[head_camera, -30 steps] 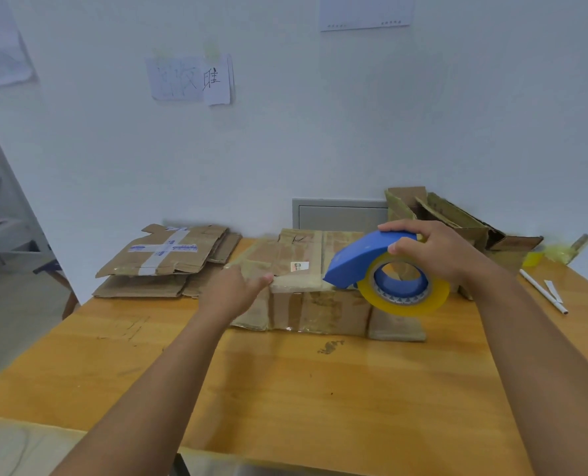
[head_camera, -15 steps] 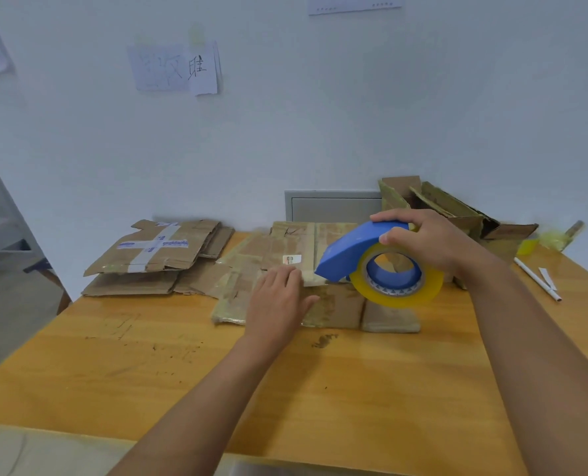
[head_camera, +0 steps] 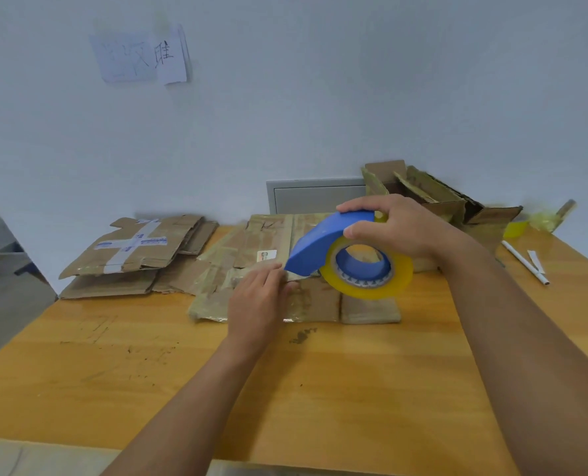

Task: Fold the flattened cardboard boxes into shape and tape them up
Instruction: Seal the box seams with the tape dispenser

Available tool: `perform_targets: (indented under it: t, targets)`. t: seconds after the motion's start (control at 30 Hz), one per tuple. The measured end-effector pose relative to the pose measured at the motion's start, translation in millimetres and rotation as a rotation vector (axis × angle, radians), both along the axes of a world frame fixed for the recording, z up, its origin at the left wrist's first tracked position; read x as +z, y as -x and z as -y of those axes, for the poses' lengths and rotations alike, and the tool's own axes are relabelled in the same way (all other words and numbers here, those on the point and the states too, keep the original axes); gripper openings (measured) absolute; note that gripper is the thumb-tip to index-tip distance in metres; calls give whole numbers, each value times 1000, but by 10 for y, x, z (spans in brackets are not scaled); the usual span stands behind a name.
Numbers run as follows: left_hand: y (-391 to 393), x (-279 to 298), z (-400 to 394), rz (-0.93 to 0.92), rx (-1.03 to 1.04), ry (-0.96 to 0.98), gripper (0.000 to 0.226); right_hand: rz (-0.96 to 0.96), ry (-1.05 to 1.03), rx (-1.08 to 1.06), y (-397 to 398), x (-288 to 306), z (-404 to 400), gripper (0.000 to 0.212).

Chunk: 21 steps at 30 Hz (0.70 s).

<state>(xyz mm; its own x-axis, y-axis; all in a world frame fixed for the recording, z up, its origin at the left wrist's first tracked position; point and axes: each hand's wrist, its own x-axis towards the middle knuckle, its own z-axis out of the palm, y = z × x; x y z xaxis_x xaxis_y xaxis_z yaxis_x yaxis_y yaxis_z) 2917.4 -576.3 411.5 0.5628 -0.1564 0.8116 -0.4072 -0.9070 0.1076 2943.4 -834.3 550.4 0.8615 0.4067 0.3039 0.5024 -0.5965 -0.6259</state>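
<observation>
Orange-brown wood forms the desk (head_camera: pixel 320 389), whose near part fills the lower half of the frame and is marked by dark scuffs. Two bare forearms are seen rising from the bottom edge toward the centre.

At mid-frame the left hand (head_camera: pixel 256 305) is laid palm down on the cardboard box (head_camera: pixel 268 269), a partly folded, taped box lying low on the desk; its fingers are only loosely bent and are pressed on the top panel beside a small white label (head_camera: pixel 267 255). Just right of it, the right hand (head_camera: pixel 394 226) is curled over a tape dispenser (head_camera: pixel 327 240), with fingers wrapped over the blue guard and the thumb set on its side. A yellowish roll of clear tape (head_camera: pixel 366 273) is carried on the dispenser's blue hub. The blue nose of the dispenser is held just above the box, close to the left fingertips; whether it touches the cardboard cannot be told.

Farther back at centre left, a stack of flattened boxes (head_camera: pixel 131 255) is spread on the desk, the top one crossed by white and blue tape. At the far right, an open box (head_camera: pixel 433 197) is seen against the wall with its flaps up; its contents cannot be made out. Beside it, at the right edge, a white pen (head_camera: pixel 524 262) and a yellow object (head_camera: pixel 516 228) are laid. On the wall, upper left, a paper note (head_camera: pixel 141 55) is fixed.
</observation>
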Motion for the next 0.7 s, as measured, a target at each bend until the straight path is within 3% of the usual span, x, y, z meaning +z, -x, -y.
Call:
perform_targets:
  t: [0.3,0.4,0.47,0.7]
  targets:
    - [5,47,80,-53,88,-120,11,-117,-209,23,13,-366,515,40]
    - [37,77,149,-139,151,-208,32,-115,-285,7,-1,-474,530,45]
    - [49,93,203,-142,174,-241,34,-122,-312,8,-13,-494,533,45]
    - [-53,75,422,18,-16,-226,31,-133,-360,17,-30,-506,536,37]
